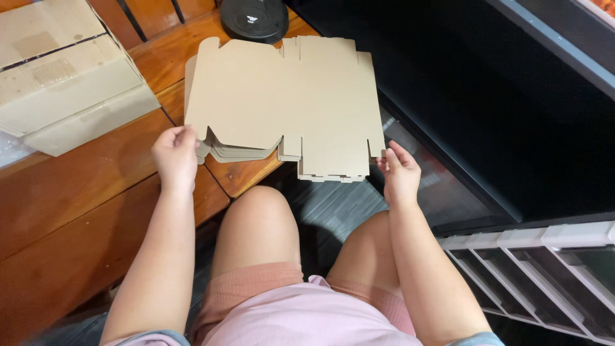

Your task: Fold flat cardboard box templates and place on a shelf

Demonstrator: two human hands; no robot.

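Hands on a flat die-cut carton blank

Flat tan die-cut cardboard sheet (288, 106) lies atop a stack of like blanks on the brown wooden table (77, 192), overhanging its edge. Left hand (175, 157) pinches the near-left corner; right hand (400, 174) pinches the near-right tab. Likely light, stiff yet bendable; the edges suit gripping. Closed cardboard box (64, 70) crowds the left; black cabinet (500, 115) the right.
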